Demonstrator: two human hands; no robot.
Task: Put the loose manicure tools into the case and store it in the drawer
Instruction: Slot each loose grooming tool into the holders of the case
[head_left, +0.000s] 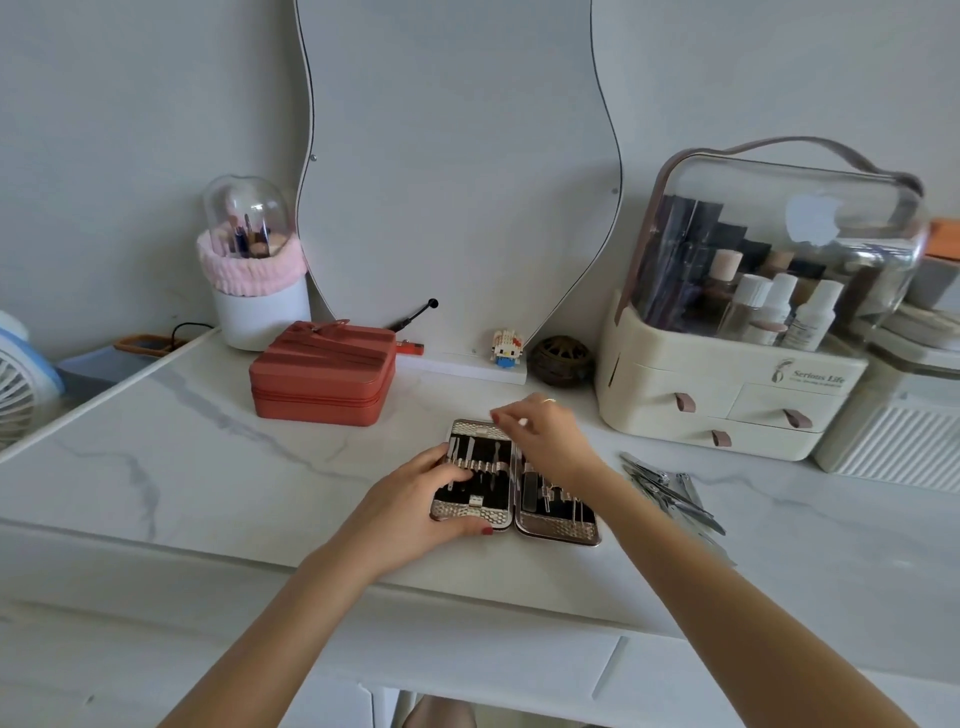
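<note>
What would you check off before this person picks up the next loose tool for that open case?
1. Manicure case lies open and flat on the marble table: ok.
2. Left hand steadies the case, fingers on its left half and thumb at the near edge: ok.
3. Right hand free to fetch a tool: cannot tell; its fingertips are pinched above the case's far edge and too blurred to show if they hold something.
4. Loose tools are within reach, piled on the table right of the case: ok.
5. All tools packed: not ok, the pile is still outside.
6. An empty slot is ready: cannot tell, hands cover much of the interior.
</note>
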